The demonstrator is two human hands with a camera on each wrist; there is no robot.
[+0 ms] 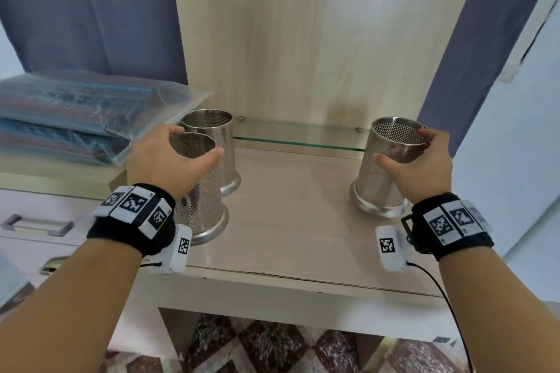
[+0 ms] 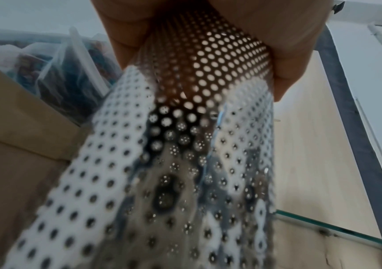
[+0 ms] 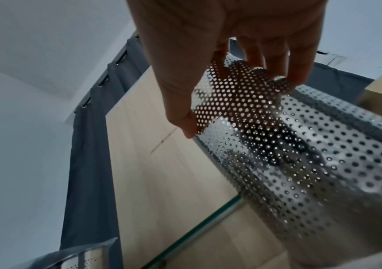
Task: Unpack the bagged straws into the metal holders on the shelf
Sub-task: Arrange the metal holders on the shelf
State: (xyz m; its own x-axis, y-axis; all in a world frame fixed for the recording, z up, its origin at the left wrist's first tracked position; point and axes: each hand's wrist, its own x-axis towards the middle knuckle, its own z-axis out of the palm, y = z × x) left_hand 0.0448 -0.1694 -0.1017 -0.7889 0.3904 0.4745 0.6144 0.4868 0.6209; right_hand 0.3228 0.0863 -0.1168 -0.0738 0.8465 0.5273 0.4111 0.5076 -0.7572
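Three perforated metal holders stood on the shelf [image 1: 291, 206], and each hand had its grip on one. The left hand [image 1: 163, 160] curled fingers and thumb round the rim of the near left holder [image 1: 203, 200], just before the rear holder [image 1: 212, 142]. The right hand [image 1: 421, 166] clasped the right holder [image 1: 381, 172], which seemed tilted, though wide-angle distortion may exaggerate that. Bagged straws [image 1: 78, 112] lay unopened on the desk [image 1: 45, 179] at left. Setting both holders upright and apart, near the bags, would probably ease filling.
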